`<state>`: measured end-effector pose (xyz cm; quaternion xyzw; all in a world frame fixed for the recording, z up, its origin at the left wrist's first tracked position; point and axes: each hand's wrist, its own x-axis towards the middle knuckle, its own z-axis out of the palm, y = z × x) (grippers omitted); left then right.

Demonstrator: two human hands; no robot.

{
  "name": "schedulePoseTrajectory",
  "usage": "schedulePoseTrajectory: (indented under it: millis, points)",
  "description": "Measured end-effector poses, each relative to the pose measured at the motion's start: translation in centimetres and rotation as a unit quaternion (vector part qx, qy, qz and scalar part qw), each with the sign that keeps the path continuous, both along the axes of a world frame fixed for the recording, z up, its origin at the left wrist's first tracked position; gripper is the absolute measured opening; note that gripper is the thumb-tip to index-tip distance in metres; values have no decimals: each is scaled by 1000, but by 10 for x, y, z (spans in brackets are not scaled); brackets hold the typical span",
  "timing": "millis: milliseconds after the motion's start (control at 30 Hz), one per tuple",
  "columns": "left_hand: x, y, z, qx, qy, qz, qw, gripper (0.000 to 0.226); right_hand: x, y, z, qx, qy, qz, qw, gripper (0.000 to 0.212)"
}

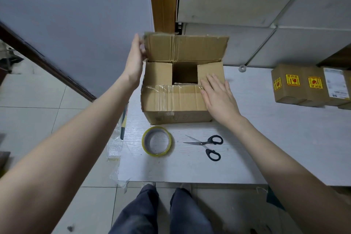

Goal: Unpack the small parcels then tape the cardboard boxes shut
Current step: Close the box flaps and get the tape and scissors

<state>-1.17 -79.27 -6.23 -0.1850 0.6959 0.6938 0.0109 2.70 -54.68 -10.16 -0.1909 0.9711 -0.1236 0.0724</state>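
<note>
Two hands on the cardboard box (176,108) at table centre: left hand (135,61) pinches the far flap (187,47) at 11 o'clock, ready to fold; right hand (218,97) spread flat, pinning near flap (171,97) and right side flap. Tape roll (156,141) and scissors (208,144) staged at 6. Small parcels (311,85) at 3 carry yellow stickers, unreadable.

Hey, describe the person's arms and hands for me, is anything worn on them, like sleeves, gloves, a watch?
Both forearms are bare as far as the picture shows, with no sleeves in view. The left hand and right hand wear no gloves, and no watch, bracelet or ring is visible. Fingers are uncovered.
</note>
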Motion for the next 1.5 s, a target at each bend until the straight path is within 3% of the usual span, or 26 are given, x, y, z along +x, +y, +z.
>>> schedulePoseTrajectory:
  millis: [100, 200, 267, 333, 367, 467, 567, 667, 800, 1033, 1333, 1500]
  points:
    - [16, -3, -2, -31, 4, 12, 999, 60, 2, 0, 0, 3, 11, 1, 1000, 47]
    - [32, -2, -5, -210, 18, -56, 976, 50, 4, -1, 0, 10, 45, 2, 999, 41]
    - [41, 2, -8, -404, 60, -121, 905, 34, 4, -2, 1, 3, 60, -5, 998, 36]
    - [53, 12, -16, -549, 107, -198, 805, 39, 6, -3, 3, -9, 84, -17, 996, 33]
    - [59, 17, -21, -583, 110, -220, 774, 47, 8, -4, 4, -17, 106, -24, 994, 30]
    - [76, 24, -34, -611, 62, -252, 748, 65, 16, -7, 11, -29, 176, -49, 983, 20]
    - [82, 25, -40, -616, 41, -267, 740, 69, 16, -10, 16, -2, 169, -37, 985, 34]
    - [76, 26, -37, -618, 28, -277, 735, 70, 10, -14, 17, 20, 94, 7, 995, 50]
    - [74, 24, -36, -629, 34, -300, 717, 62, 7, -14, 5, 48, 21, 23, 998, 55]
    - [73, 23, -42, -640, 38, -302, 705, 59, 3, -13, -2, 85, -12, 29, 996, 60]
    - [74, 25, -40, -620, 23, -285, 731, 68, 4, -13, 2, 70, -21, 30, 997, 60]
    - [82, 23, -34, -572, 61, -229, 785, 67, 7, -6, 11, 5, 7, 3, 1000, 52]
